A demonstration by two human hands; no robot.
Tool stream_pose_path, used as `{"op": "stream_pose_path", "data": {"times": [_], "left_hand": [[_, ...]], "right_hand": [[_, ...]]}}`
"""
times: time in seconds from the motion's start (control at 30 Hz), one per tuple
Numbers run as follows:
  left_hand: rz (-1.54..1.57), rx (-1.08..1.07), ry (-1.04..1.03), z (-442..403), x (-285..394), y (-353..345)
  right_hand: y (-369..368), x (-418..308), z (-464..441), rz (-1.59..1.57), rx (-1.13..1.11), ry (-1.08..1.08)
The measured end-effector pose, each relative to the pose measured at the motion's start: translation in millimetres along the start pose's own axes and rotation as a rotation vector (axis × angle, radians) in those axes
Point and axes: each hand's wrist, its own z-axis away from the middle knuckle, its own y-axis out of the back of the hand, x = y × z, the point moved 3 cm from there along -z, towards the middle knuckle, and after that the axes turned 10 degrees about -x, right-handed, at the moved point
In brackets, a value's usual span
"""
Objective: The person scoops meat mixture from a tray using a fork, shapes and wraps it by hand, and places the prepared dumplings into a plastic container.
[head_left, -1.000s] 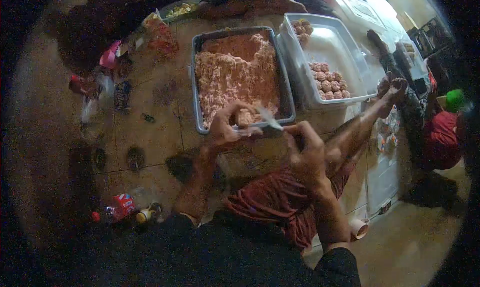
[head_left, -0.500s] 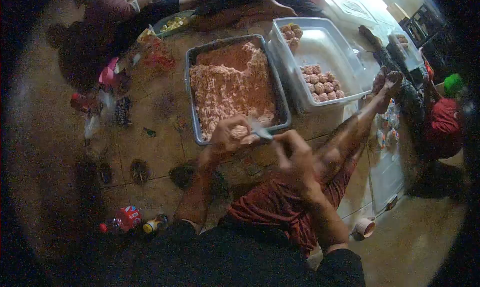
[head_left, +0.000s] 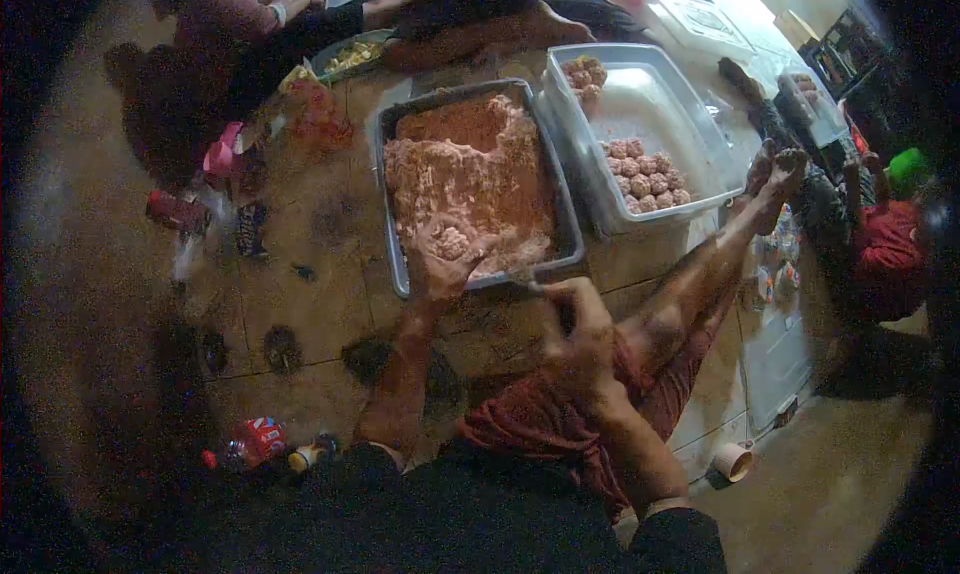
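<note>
A grey tray [head_left: 569,214] holds a wide mass of pink minced meat [head_left: 470,189]. At its near left corner my left hand [head_left: 440,269] is cupped around a lump of the meat [head_left: 452,240]. My right hand [head_left: 582,334] pinches the handle of a spoon [head_left: 527,278], whose far end is over the tray's near edge. To the right, a clear plastic box [head_left: 690,124] contains rows of meatballs [head_left: 645,177] and a second group of meatballs [head_left: 584,74] in its far left corner.
A plate of yellowish pieces [head_left: 355,56] lies beyond the tray, near other people's legs. Bottles [head_left: 255,441] lie at the lower left, a cup [head_left: 733,461] at the lower right. A person in red [head_left: 888,259] is at the right; a lidded box [head_left: 700,24] stands at the back.
My left hand has lowered into the meat at the tray's near left. The spoon and my right hand have moved apart from it, slightly down. The view has shifted a little.
</note>
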Motion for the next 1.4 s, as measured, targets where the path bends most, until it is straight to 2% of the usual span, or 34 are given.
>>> {"op": "stream_pose_path", "data": {"times": [0.07, 0.13, 0.17, 0.23, 0.27, 0.3, 0.37, 0.4, 0.47, 0.57, 0.7, 0.8, 0.87, 1.0, 1.1, 1.13, 1.2, 1.23, 1.33, 1.37, 1.4], "left_hand": [[-0.056, 0.07, -0.038, 0.1, -5.9, -2.2], [-0.094, 0.114, -0.038, 1.8, -8.0, -3.6], [-0.11, 0.129, -0.025, 2.8, -5.9, -3.4], [-0.146, 0.098, 0.153, 5.3, 13.9, 3.5], [-0.181, 0.063, 0.335, 5.8, 17.4, 6.1], [-0.182, 0.065, 0.333, 5.1, 12.6, 6.2], [-0.144, 0.13, 0.084, 5.0, 6.4, 6.6], [-0.145, 0.131, 0.083, 4.6, 2.7, 7.2], [-0.043, -0.047, -0.003, 3.4, -0.3, 1.3], [-0.019, -0.113, 0.012, 6.2, 10.3, 1.8], [0.01, -0.203, 0.03, 7.2, 20.2, 9.0], [-0.182, -0.332, -0.101, 4.4, 25.2, 12.9], [-0.086, -0.237, -0.021, 7.7, 30.7, 8.3], [-0.03, -0.06, 0.064, 6.0, 31.0, 7.7], [-0.047, 0.021, 0.103, 6.4, 26.5, 12.0], [-0.047, 0.036, 0.114, 6.4, 25.4, 12.6], [-0.038, 0.06, 0.132, 7.8, 27.8, 12.4], [-0.033, 0.06, 0.14, 7.6, 29.5, 12.3], [-0.041, 0.053, 0.171, 6.3, 33.8, 11.6], [-0.053, 0.045, 0.182, 5.0, 35.5, 12.5], [-0.071, 0.028, 0.207, 6.6, 33.3, 13.7]], "right_hand": [[-17.5, 7.4, 1.5, 0.086, -0.006, 0.263], [-28.1, 16.0, -5.7, 0.142, 0.0, 0.272], [-30.4, 26.9, -11.1, 0.245, 0.072, 0.198], [-21.8, 39.2, -25.3, 0.323, 0.147, 0.081], [-17.3, 36.7, -31.4, 0.323, 0.149, 0.086], [-12.3, 33.5, -35.1, 0.258, 0.162, 0.096], [-9.5, 23.9, -35.2, 0.149, 0.136, 0.038], [-7.8, 17.9, -35.7, 0.095, 0.126, 0.008], [-6.3, -2.1, -35.8, -0.014, 0.059, 0.096], [-4.2, -24.3, -35.3, 0.027, 0.007, 0.192], [-7.0, -23.0, -29.9, 0.151, -0.159, 0.103], [1.1, -32.8, -31.5, 0.16, -0.141, 0.106], [2.2, -39.1, -36.7, 0.12, -0.082, 0.193], [-2.9, -22.3, -33.8, 0.061, -0.13, 0.155], [12.3, -27.6, -27.3, 0.056, 0.093, -0.004], [8.0, -19.1, -26.5, 0.055, 0.098, -0.005], [-7.8, -0.6, -27.9, 0.03, 0.031, 0.177], [-14.3, 2.8, -28.0, 0.164, -0.018, 0.195], [-28.8, 50.3, -36.9, 0.258, 0.097, 0.136], [-23.7, 43.7, -39.0, 0.234, 0.111, 0.008], [-20.8, 39.3, -41.8, 0.23, 0.108, 0.01]]}}
